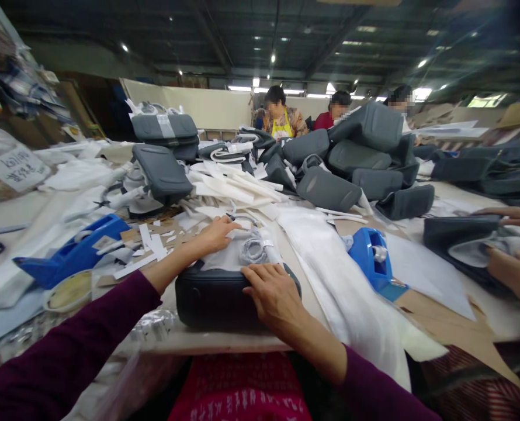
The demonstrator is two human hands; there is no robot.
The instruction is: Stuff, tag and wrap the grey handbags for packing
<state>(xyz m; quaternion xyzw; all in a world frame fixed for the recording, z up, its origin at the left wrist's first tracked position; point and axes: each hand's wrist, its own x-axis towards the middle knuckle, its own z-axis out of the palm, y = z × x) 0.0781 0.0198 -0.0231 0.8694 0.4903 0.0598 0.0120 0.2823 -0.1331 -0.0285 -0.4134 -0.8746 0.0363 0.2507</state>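
A dark grey handbag (218,301) lies on its side at the table edge in front of me, its top facing away. White lining or wrapping sheet (218,259) and a coiled grey strap (253,250) in thin wrap lie at its far side. My right hand (271,289) rests flat on the bag's upper face with fingers spread. Beyond the bag's left side, my left hand (216,235) reaches over the white sheet, index finger stretched out. A small dark thing shows by its fingertips; its kind I cannot make out.
Blue tape dispensers stand left (80,248) and right (371,263). White foam strips (229,187) and piled grey bags (360,158) cover the far table. White sheeting (339,280) runs along my right. A co-worker's hands (512,269) handle another bag at right; several people sit opposite.
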